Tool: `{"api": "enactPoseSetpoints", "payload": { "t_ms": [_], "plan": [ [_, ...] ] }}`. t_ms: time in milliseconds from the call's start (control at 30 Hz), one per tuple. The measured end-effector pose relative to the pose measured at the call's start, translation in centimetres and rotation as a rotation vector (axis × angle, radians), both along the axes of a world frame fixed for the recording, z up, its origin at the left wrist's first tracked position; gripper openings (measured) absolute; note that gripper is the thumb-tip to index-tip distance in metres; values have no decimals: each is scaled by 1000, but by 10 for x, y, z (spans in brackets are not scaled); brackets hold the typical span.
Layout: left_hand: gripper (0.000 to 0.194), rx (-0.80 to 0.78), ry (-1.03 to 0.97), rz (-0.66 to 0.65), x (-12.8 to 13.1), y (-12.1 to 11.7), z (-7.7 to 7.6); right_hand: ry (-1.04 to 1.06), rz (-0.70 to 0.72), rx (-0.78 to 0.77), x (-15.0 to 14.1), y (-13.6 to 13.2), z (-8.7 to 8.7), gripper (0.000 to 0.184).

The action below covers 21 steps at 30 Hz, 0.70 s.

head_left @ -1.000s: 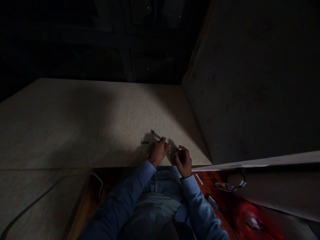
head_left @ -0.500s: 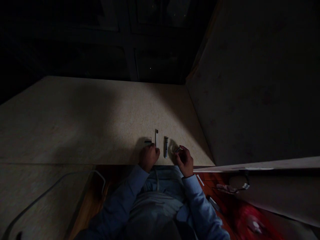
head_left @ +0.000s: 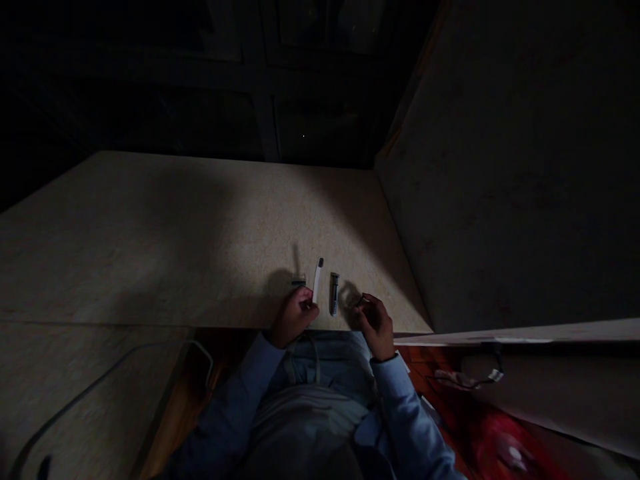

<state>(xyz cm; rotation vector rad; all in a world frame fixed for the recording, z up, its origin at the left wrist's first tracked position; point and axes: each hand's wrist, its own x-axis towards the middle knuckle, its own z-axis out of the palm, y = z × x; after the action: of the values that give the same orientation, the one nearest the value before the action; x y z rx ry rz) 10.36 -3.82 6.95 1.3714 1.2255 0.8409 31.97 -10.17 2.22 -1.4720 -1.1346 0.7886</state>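
Observation:
My left hand is closed on a white toothbrush, held near the lower end with the dark-bristled head pointing away from me. Just beyond those fingers lies a small flat item, part clear and part dark; its kind is unclear. Between my two hands a razor rests on the tabletop, head toward the far side. My right hand is curled near the front edge, thumb and fingers pinched round a small thin dark thing. Its kind cannot be made out in the dim light.
The pale tabletop runs off to the left and back toward a dark window. A grey panel walls the right side. A cable crosses the lower left. Something red sits low at the right.
The toothbrush has been lifted and tilted by my left hand, its pale side now showing. My right hand has shifted slightly right, and the thin thing in it shows less.

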Motion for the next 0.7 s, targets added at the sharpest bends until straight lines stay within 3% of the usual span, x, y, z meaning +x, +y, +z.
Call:
{"api": "enactPoseSetpoints", "payload": {
  "t_ms": [200, 467, 567, 700],
  "plan": [
    [24, -119, -178, -80, -1, -10, 11, -33, -1, -13, -2, 0, 3, 47],
    [45, -188, -161, -91, -4, -20, 21, 213, -64, 16, -6, 2, 20, 44],
    [56, -192, -178, -112, -5, -22, 28, 273, -13, 43, -15, 5, 32, 44],
    [54, -110, -164, -95, -1, -24, 34, 335, 80, 74, -28, 11, 45, 42]
  ]
}}
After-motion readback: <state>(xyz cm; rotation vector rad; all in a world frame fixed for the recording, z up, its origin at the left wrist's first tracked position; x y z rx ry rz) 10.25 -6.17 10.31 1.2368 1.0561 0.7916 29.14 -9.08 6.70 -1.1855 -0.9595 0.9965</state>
